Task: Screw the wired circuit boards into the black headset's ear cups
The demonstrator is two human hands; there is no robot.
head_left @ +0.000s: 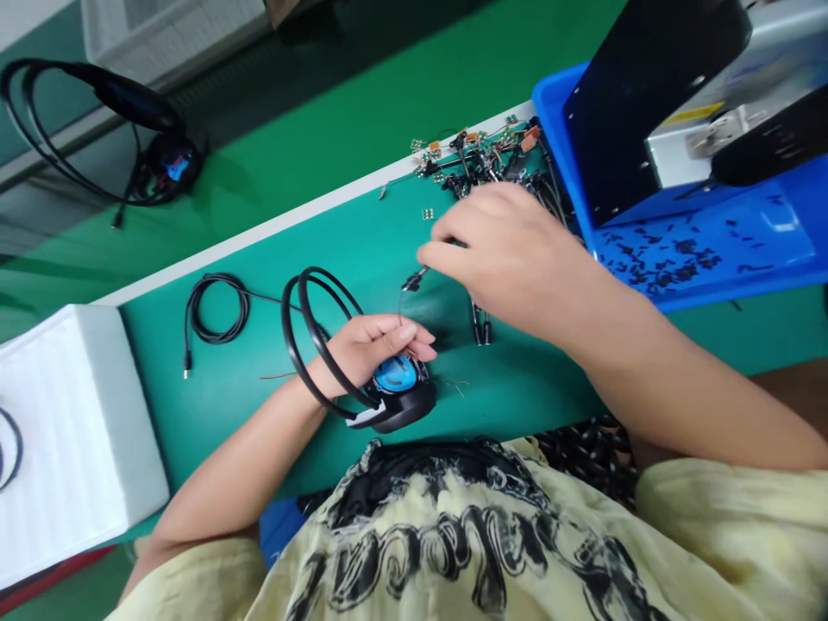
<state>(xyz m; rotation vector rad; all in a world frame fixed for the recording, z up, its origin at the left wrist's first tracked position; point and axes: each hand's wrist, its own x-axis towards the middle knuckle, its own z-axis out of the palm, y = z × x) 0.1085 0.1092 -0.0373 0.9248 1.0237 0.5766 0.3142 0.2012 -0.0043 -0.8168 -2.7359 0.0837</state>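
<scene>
Over the table, my left hand (379, 345) pinches a thin wire (400, 304) between thumb and fingers. It sits inside the black double headband (310, 323) of a headset, just above an uncovered ear cup (404, 410) with a blue speaker (396, 374). To the upper right, my right hand (511, 246) is closed on a slim black part that looks like a microphone boom (414, 280). The thin wire runs from its small tip down to my left fingers. Most of the boom is hidden by my right hand. Two black rod ends (482, 329) show below that hand.
Behind my right hand lies a pile of black booms with small circuit boards (479, 159). A blue tray (730, 250) at right holds black scraps and a machine (653, 103). A coiled cable (220, 309), a white box (84, 431) and another headset (161, 164) are at left.
</scene>
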